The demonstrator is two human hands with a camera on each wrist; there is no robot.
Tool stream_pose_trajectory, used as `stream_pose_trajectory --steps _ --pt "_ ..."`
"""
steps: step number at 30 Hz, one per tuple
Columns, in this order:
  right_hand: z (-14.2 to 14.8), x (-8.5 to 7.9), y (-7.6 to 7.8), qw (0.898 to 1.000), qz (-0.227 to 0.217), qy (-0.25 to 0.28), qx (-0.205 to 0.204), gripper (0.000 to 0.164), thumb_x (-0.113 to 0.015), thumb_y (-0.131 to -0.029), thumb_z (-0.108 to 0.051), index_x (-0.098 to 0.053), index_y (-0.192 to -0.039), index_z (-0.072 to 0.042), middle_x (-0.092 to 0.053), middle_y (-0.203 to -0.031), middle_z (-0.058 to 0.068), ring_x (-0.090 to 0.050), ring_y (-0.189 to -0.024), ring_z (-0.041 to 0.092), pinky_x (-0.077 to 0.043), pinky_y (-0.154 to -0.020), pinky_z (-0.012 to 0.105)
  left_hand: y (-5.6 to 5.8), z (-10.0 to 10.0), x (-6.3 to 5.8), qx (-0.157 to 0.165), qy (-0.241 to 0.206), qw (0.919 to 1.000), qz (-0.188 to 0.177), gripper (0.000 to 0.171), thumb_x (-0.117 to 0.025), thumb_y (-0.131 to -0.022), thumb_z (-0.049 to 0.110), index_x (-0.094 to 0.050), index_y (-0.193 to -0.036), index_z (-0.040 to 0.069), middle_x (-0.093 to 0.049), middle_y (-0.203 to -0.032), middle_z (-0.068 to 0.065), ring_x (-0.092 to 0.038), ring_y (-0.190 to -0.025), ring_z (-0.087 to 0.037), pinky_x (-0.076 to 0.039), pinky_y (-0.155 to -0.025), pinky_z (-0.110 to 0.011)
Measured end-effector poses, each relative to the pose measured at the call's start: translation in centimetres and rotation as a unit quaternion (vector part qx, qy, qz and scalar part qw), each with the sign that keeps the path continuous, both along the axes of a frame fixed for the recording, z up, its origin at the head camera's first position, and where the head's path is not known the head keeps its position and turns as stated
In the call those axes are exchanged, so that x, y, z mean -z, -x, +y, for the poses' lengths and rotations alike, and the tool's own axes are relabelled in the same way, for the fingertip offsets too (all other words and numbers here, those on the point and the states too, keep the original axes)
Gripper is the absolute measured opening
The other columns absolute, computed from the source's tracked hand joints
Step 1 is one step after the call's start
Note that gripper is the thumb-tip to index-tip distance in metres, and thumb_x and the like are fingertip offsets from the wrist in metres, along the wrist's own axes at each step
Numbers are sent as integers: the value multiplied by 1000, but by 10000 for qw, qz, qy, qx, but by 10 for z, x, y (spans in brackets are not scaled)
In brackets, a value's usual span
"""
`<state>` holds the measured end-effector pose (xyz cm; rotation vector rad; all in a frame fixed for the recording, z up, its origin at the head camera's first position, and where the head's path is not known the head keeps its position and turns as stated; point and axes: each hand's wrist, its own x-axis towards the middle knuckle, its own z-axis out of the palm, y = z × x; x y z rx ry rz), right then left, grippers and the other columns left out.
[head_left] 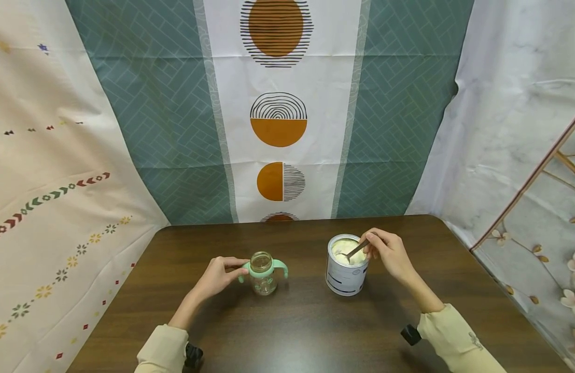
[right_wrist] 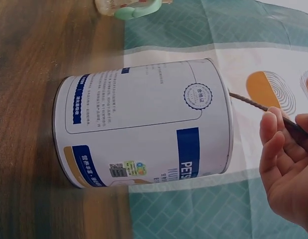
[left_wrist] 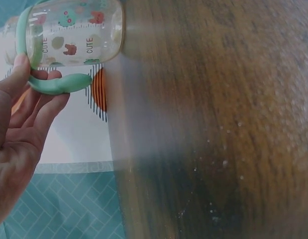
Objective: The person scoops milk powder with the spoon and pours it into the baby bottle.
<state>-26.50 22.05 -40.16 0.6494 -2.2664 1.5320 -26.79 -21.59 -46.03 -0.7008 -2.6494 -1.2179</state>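
Note:
A clear baby bottle [head_left: 264, 284] with a light green collar and two handles stands upright on the table, its top uncovered. My left hand [head_left: 216, 278] grips its left handle [left_wrist: 59, 84] between thumb and fingers. To the right stands an open white can [head_left: 345, 277] filled with pale yellowish powder [head_left: 341, 245]. My right hand [head_left: 391, 255] holds a dark-handled spoon [head_left: 359, 248] over the can's right rim, with its bowl down at the powder. In the right wrist view the can's wall hides the bowl, and only the spoon's handle [right_wrist: 251, 102] shows.
The dark wooden table [head_left: 287, 331] ends at a patterned cloth [head_left: 287, 191] hung behind it. Bottle and can stand apart, with bare tabletop between them. Printed fabric hangs on the left [head_left: 58, 259] and right [head_left: 516, 155].

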Motion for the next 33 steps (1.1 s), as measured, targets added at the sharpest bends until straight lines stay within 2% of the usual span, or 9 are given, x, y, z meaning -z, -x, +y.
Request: stream_pose_trajectory --steps 4,8,13,16,20,25,28,33 --pt "4 -1 2 9994 -251 251 29 27 -46 -102 -10 -65 -89 5 -61 -65 7 -57 -52 11 -43 -46 26 0 1 0 -80 -20 10000 3 31 -73 -85 27 -74 -111 9 -74 -105 -6 -69 -100 -24 -55 -80 -26" --pt "7 1 6 9967 -536 613 -42 31 -45 -103 -11 -63 -90 10 -60 -63 1 -57 -51 11 -42 -46 26 -1 1 1 -149 -66 9999 -11 30 -74 -84 26 -75 -110 10 -75 -104 -5 -69 -100 -24 -55 -80 -27" --pt "11 5 10 9886 -946 1165 -146 35 -43 -104 -13 -58 -93 17 -60 -63 -4 -56 -51 10 -41 -45 22 -1 2 2 -188 -114 9997 -49 30 -74 -84 26 -75 -109 10 -75 -104 -5 -69 -101 -24 -55 -80 -27" --pt "14 8 13 9810 -1271 1461 -149 35 -43 -104 -15 -59 -91 14 -60 -62 -5 -56 -51 9 -40 -44 21 -1 2 2 -196 -143 9997 -75 30 -74 -84 27 -75 -109 11 -75 -104 -5 -69 -101 -24 -55 -79 -25" --pt "19 10 14 9600 -2021 1926 -184 34 -41 -105 -17 -64 -87 -1 -60 -63 -5 -56 -52 8 -40 -46 18 0 1 3 -148 -170 9997 -130 30 -74 -84 27 -75 -109 11 -75 -104 -6 -69 -101 -24 -55 -77 -23" --pt "25 12 16 9181 -3014 2554 -330 39 -36 -106 -17 -66 -81 -12 -60 -64 -6 -56 -55 4 -44 -51 14 1 0 4 -67 -177 9997 -163 30 -73 -85 27 -75 -110 10 -74 -105 -6 -69 -101 -25 -55 -77 -23" --pt "26 12 16 9022 -3254 2808 -356 42 -34 -106 -16 -67 -80 -13 -61 -65 -5 -56 -55 4 -44 -52 13 1 0 4 -58 -174 9997 -171 30 -73 -85 28 -75 -110 11 -74 -105 -6 -69 -101 -25 -55 -77 -24" --pt "27 13 17 8862 -3403 3110 -458 43 -33 -106 -16 -67 -80 -11 -60 -66 -4 -56 -55 3 -44 -52 12 1 0 4 -93 -165 9996 -192 30 -73 -85 28 -75 -110 12 -74 -105 -5 -69 -102 -24 -55 -80 -26"
